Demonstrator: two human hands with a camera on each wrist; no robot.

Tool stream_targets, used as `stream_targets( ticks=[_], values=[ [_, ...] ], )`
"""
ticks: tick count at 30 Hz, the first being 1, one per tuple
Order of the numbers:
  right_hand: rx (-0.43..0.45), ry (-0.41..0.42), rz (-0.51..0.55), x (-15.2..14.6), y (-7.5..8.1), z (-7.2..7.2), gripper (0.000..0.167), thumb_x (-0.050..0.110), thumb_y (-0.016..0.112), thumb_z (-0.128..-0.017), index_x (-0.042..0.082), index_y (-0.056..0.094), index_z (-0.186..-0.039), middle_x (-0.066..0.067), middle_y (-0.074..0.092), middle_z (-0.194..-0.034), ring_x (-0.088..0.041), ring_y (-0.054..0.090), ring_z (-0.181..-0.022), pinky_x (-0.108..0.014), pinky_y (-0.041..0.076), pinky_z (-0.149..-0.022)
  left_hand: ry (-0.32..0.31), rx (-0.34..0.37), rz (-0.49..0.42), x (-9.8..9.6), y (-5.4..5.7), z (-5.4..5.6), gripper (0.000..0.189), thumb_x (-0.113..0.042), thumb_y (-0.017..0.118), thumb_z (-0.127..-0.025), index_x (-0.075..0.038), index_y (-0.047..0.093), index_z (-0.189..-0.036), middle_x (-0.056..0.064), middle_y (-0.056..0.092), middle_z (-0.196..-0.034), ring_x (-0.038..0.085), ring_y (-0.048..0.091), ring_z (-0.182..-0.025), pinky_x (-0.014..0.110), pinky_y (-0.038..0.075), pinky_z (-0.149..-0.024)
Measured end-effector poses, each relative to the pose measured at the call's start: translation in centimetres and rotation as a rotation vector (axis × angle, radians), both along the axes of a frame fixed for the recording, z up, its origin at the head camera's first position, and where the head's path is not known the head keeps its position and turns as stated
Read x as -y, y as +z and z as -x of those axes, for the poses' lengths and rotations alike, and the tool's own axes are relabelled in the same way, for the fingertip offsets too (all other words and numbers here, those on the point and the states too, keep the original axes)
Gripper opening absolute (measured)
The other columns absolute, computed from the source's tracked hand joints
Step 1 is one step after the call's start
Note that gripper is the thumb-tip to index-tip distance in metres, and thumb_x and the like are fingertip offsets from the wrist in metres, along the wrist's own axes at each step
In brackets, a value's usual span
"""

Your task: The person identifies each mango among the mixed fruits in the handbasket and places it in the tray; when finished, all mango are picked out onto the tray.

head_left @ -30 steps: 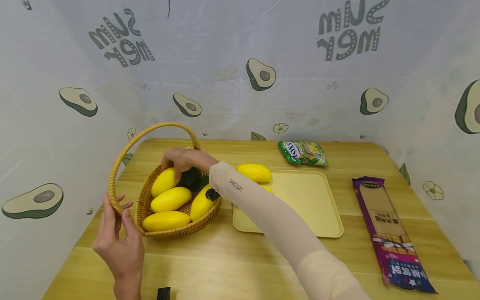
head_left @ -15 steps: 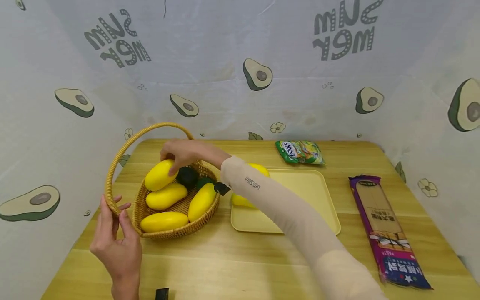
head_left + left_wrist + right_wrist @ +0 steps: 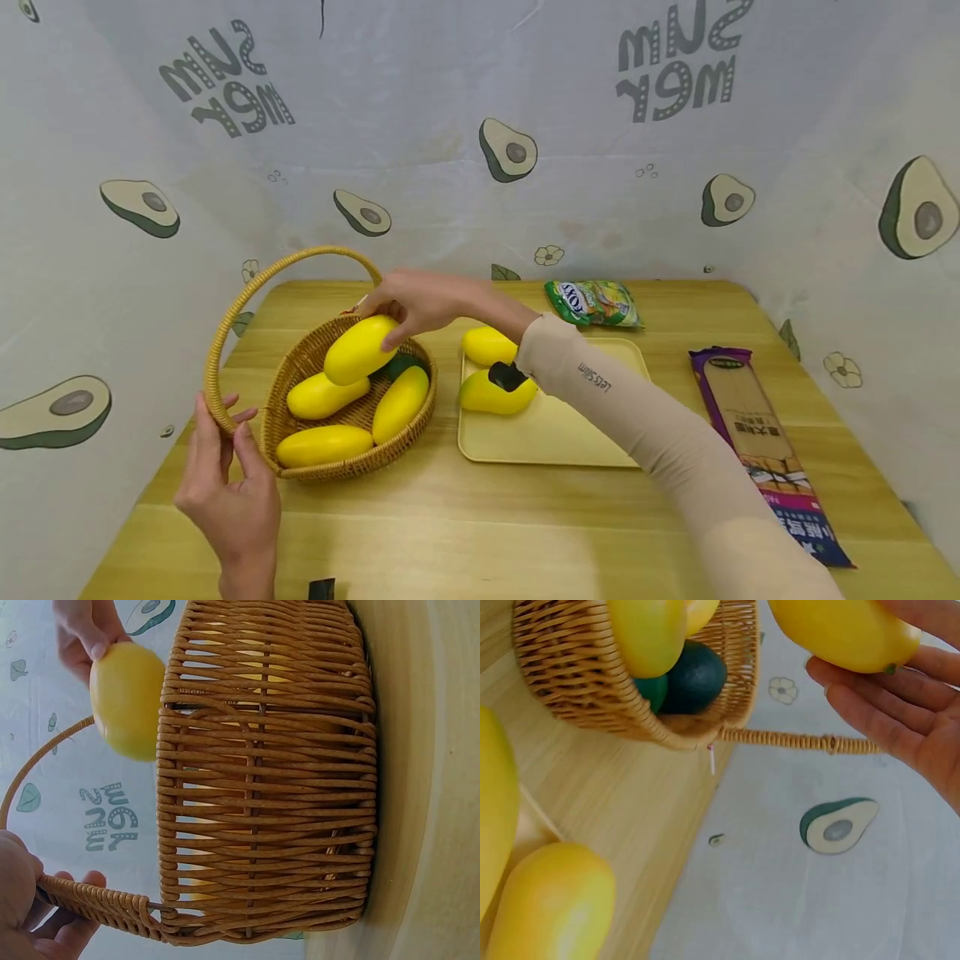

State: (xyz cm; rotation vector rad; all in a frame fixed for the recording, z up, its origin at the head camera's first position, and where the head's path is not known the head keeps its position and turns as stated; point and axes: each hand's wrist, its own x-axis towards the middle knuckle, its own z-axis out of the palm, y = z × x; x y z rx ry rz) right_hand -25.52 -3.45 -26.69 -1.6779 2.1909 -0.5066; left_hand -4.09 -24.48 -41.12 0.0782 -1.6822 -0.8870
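My right hand point(image 3: 416, 304) holds a yellow mango point(image 3: 362, 350) above the wicker basket point(image 3: 300, 346), fingers and thumb around its upper end. The right wrist view shows that mango point(image 3: 840, 634) lifted beside the basket's rim. With thumb and fingers, my left hand point(image 3: 232, 492) grips the basket's arched handle point(image 3: 217, 350) at the left. Inside the basket lie more mangoes, including one at the front point(image 3: 324, 446), and a dark green fruit point(image 3: 401, 365); the right wrist view shows a second dark round fruit point(image 3: 697, 679). In the left wrist view the woven side hides most of the contents.
A pale yellow tray point(image 3: 555, 442) to the basket's right bears two mangoes point(image 3: 495, 393). Behind it lies a green candy bag point(image 3: 594, 302). A purple pasta packet point(image 3: 765, 450) lies at the right, partly behind the right sleeve point(image 3: 637, 408). A patterned curtain point(image 3: 442, 167) backs the table.
My right hand has lifted the mango from the basket's back left and carried it rightward, over the dark fruit. My left hand keeps its hold on the handle.
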Motion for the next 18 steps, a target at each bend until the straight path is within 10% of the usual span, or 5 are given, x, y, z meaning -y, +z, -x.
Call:
stream_targets(
  ticks=[18],
  values=[
    [0.167,-0.168,0.252,-9.0,-3.7,-1.4,0.053,-0.005,0.085,-0.089,0.002,0.069,-0.138,-0.013,0.067,-0.143,-0.030,0.063,-0.132,-0.036,0.063,-0.102,-0.005,-0.007,-0.006,0.1,-0.1,0.0,0.057,0.022,0.059,-0.098,0.003,0.059,-0.151,0.035,0.072,-0.121,-0.007,0.069,-0.102,0.008,0.055,-0.095]
  ],
)
